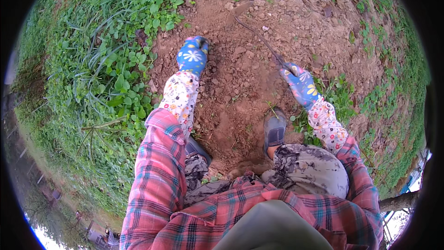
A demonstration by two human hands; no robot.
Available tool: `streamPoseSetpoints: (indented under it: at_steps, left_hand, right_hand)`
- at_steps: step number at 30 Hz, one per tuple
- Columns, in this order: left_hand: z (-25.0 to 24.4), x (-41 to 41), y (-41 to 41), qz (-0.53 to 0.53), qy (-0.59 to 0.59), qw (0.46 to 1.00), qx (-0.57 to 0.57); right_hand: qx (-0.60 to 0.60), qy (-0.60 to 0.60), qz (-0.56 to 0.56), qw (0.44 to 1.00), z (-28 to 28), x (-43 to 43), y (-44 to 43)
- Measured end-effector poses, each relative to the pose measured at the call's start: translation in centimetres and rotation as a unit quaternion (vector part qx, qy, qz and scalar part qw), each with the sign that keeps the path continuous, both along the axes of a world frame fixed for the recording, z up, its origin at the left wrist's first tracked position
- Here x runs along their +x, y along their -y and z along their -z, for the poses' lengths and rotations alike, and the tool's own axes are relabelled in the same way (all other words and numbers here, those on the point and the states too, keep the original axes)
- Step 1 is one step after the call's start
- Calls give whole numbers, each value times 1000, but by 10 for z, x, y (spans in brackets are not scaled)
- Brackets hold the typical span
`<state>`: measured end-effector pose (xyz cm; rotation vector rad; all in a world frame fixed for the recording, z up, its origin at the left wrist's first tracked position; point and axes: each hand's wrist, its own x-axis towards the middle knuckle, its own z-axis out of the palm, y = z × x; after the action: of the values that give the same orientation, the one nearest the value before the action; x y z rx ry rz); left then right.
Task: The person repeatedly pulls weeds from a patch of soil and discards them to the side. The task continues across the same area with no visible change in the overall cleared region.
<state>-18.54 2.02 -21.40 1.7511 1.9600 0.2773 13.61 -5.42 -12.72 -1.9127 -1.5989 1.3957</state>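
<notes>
My left hand [193, 55], in a blue flowered glove, is low over the loose brown soil [225, 66], beside the edge of the green plants. Its fingers are curled and partly hidden, so whether it holds anything does not show. In my right hand [301, 83], gloved alike, is the handle end of a thin, dark hand hoe [260, 38]. The tool slants up and left from the glove. Its curved, soil-coloured blade rests at or just over the ground beyond my hands and looks slightly blurred.
Low leafy weeds and grass [121, 86] cover the ground at left. Small weeds [338, 97] grow beside my right forearm. My shoes [275, 128] stand on the soil close below my hands. A branch [399, 201] shows at the lower right rim.
</notes>
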Motion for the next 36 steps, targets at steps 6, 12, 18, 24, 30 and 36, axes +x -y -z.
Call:
streamPoseSetpoints:
  at_steps: [6,12,18,24,30,36]
  left_hand:
    - [11,-14,13,-203,187,961,14]
    - [6,22,26,-92,80,991,56]
    - [5,17,18,41,-87,994,58]
    - [-10,-8,6,-213,350,912,6]
    - [-14,33,45,-225,229,945,68]
    - [-78,191,146,214,252,922,-201]
  right_hand:
    - [-57,-52,49,996,-1,-1,-1]
    - [12,-9,10,1000,-9,-7,2]
    - [-40,31,2,999,-19,-3,0]
    - [4,-13,20,1000,-2,3,4]
    - [-2,-6,-5,1000,-18,-8,-1]
    - [43,48,-52,997,-10,-14,-4]
